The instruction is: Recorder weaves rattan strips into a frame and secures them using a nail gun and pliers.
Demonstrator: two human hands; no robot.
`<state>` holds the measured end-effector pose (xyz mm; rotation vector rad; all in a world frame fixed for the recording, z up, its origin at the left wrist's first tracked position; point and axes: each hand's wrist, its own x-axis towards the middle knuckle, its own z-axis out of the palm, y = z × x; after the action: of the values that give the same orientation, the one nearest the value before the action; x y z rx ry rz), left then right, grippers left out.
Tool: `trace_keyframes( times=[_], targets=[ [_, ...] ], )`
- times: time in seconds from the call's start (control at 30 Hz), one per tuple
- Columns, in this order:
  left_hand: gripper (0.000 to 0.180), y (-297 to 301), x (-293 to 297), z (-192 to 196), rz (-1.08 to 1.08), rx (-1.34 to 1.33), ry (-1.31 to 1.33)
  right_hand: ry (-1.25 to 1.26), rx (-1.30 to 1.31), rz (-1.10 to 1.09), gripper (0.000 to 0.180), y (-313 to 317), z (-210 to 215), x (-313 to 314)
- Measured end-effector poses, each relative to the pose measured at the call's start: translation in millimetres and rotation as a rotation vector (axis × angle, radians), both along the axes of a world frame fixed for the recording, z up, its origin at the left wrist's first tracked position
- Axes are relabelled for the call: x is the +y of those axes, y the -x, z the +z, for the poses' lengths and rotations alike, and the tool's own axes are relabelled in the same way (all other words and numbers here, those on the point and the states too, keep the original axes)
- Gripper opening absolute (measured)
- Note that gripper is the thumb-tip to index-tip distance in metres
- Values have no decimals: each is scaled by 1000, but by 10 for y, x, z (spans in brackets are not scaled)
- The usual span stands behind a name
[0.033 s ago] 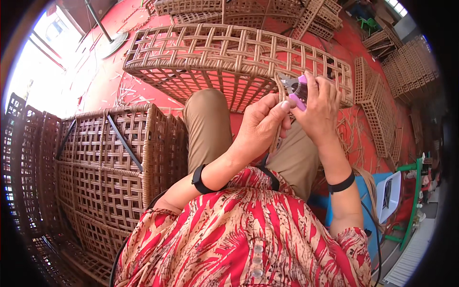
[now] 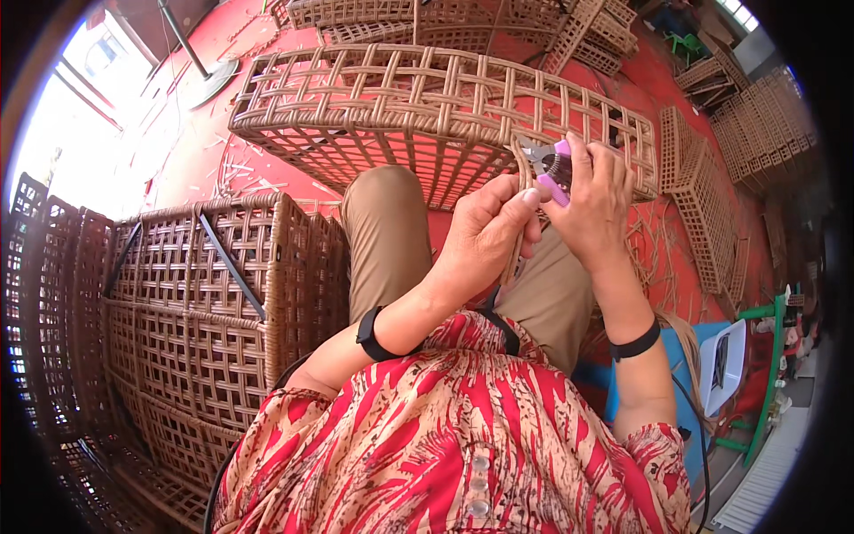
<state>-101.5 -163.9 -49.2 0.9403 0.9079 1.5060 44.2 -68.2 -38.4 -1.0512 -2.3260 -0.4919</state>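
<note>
My left hand (image 2: 487, 230) is closed, its thumb and fingers pinching a few tan rattan-like strands (image 2: 523, 169) that run up and down through the grip. In my right hand (image 2: 598, 200) is a pair of small spring-loaded cutters (image 2: 553, 169) with purple handles. Their metal jaws point left and meet the upper part of the strands, or lie just beside it; I cannot tell whether they are closed on them. Just beyond both hands a long woven basket frame (image 2: 418, 111) lies across my knees' far side, its open lattice facing up.
On the left stands a large brown woven piece (image 2: 191, 311) with dark diagonal straps. More woven frames (image 2: 703, 214) are stacked at the right and back. Strand scraps litter the red floor (image 2: 200, 165). A white tray (image 2: 725, 365) sits by a green metal frame (image 2: 767, 383) at lower right.
</note>
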Motion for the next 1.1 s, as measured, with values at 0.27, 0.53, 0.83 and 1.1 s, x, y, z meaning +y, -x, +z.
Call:
trace_keyframes(
  times=[0.27,0.53,0.83,1.1],
  targets=[
    [26,90,11,3,-10,-88,16,74,-103,83,66,-26,148,153],
    [25,235,12,14,-36,-112,12,45,-200,193,55,-81,286,274],
    [24,695,-32,-19,-143,406,-168,338,184,83,60,-451,392,193],
    [31,595,474,-23,376,1074,-414,278,306,-740,65,-2216,123,-802]
  ],
)
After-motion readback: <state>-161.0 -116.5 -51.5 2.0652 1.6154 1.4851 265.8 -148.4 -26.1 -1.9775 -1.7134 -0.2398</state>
